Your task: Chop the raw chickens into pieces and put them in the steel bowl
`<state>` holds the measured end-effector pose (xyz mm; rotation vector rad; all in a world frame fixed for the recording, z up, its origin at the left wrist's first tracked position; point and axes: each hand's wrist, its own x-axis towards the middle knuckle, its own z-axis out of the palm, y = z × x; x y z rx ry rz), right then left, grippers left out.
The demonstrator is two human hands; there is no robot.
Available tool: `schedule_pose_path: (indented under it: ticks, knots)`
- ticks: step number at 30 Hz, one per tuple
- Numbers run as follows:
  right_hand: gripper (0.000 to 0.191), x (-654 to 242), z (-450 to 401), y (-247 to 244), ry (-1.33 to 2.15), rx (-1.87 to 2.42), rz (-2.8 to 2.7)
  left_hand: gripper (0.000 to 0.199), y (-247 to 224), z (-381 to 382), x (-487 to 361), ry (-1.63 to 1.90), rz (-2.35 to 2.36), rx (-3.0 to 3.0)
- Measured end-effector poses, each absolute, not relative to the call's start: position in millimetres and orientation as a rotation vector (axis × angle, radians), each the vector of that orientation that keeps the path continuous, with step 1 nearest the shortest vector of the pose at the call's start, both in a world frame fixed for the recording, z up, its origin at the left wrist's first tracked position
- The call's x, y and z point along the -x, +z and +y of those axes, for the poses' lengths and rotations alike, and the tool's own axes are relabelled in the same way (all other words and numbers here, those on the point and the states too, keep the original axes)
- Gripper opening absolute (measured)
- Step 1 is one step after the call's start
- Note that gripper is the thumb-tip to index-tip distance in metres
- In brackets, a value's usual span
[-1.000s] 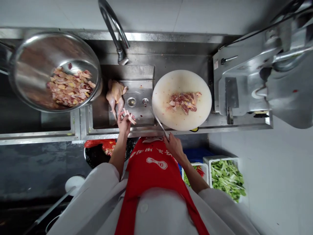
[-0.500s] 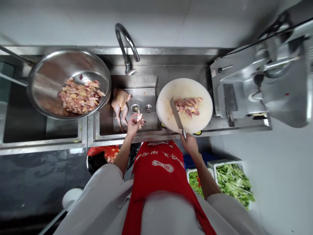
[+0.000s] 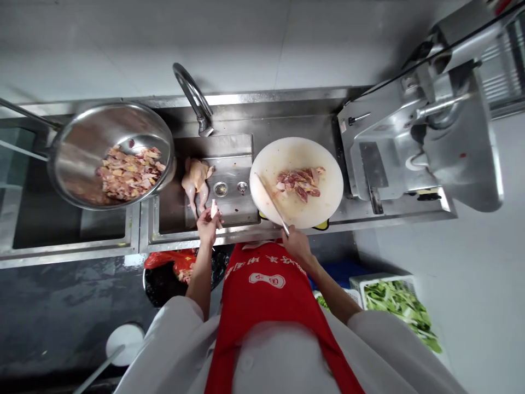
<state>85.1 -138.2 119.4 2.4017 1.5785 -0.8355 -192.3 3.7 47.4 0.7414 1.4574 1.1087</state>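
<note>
Held in my left hand, its fingers closed, is a pale chicken bone over the front of the sink. Just beyond it in the sink lies a whole plucked chicken, legs toward me. My right hand grips the handle of a kitchen knife; the blade slants over the left part of a round white cutting board, seen nearly edge-on. Cut chicken meat is piled mid-board, to the right of the blade.
A large steel bowl with chopped chicken stands left. Behind the sink rises a faucet. A metal slicing machine, with a cleaver on it, stands right. Below are a black-lined bin and a basket of greens.
My left hand has drawn back toward the sink's front edge with the bone. The knife has turned from showing its broad side to nearly edge-on. The whole view has shifted slightly.
</note>
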Motion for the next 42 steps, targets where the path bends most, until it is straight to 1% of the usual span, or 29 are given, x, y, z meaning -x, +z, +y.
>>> schedule_pose_path:
  ticks: [2,5,10,14,17,21,25,28,32,35,37,39,42]
  knots:
    - [0.036,-77.5,-131.4,121.6,-0.924,-2.316,1.778,0.043,47.6,-6.6,185.1,1.116,1.499,-0.760]
    - [0.037,-78.0,-125.0,129.8,-0.944,-2.242,1.969,0.044,50.8,-15.2,175.2,1.144,1.536,-0.736]
    - [0.037,-124.7,-142.7,142.3,-0.873,-2.359,1.801,0.041,59.5,-20.4,157.9,1.141,1.576,-0.735]
    - [0.035,-164.7,-180.4,144.0,-0.827,-2.342,1.680,0.040,60.6,-25.2,141.3,1.139,1.566,-0.735]
    - [0.035,-174.0,-208.1,141.8,-0.848,-2.361,1.560,0.041,58.9,-29.7,131.6,1.114,1.553,-0.730]
    - [0.035,-162.5,-221.0,137.6,-0.859,-2.431,1.434,0.043,54.7,-35.0,124.6,1.039,1.559,-0.725]
    - [0.033,-134.4,-208.8,135.7,-0.873,-2.438,1.408,0.045,50.9,-37.0,123.8,0.990,1.555,-0.735]
    - [0.031,-112.7,-198.5,136.9,-0.909,-2.379,1.497,0.046,50.7,-34.6,133.2,0.992,1.546,-0.736]
    - [0.032,-101.9,-188.2,136.9,-0.936,-2.330,1.700,0.050,50.6,-25.8,163.1,1.091,1.583,-0.763]
    - [0.034,-112.9,-177.9,129.4,-0.904,-2.403,1.680,0.046,48.4,-17.5,175.7,1.111,1.609,-0.839]
    - [0.035,-127.0,-170.3,121.0,-0.872,-2.463,1.626,0.043,46.4,-12.2,164.6,1.073,1.556,-0.913]
    - [0.037,-142.2,-164.0,112.2,-0.832,-2.515,1.585,0.039,44.5,-6.2,136.5,1.016,1.438,-1.019]
    - [0.040,-159.0,-159.5,103.5,-0.788,-2.558,1.552,0.026,43.6,4.3,80.8,0.904,1.225,-1.350]
